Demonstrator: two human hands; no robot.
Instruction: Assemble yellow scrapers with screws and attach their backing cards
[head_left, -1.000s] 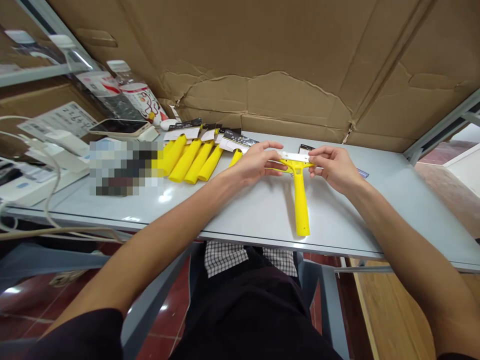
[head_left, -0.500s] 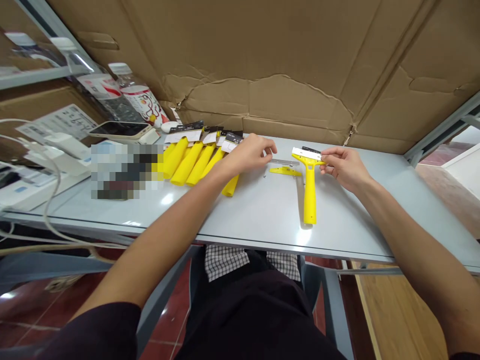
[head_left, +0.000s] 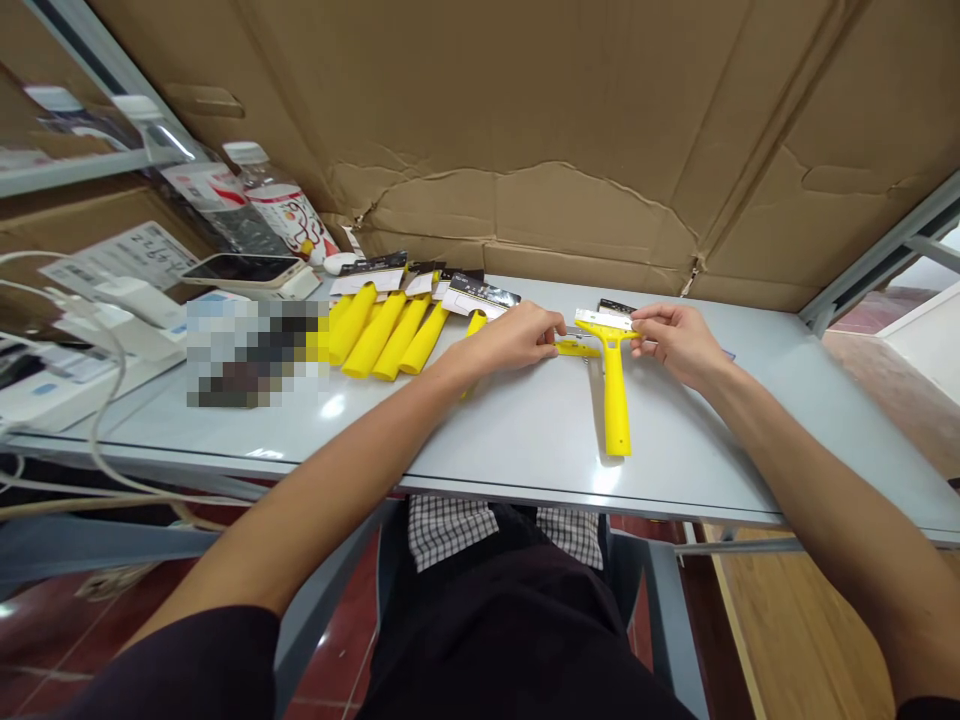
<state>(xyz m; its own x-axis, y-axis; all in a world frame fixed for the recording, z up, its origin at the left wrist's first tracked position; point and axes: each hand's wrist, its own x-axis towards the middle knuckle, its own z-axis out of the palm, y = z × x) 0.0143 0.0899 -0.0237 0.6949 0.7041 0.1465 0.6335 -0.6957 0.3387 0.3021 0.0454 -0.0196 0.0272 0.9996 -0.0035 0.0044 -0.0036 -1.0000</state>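
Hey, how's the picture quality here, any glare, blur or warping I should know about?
Head view: bright glare patches on the grey tabletop, one below the yellow plastic scraper; a pixelated block hides items at left; wide-angle lens bends the shelf edges; both hands stay sharp.

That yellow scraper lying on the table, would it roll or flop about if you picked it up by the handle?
Probably neither. The yellow scraper looks like moulded plastic with a straight handle, so likely stiff and light. Its wide T-shaped head, pinched by the right hand, should stop it rolling on the table. The smooth glossy handle may be a little slippery.
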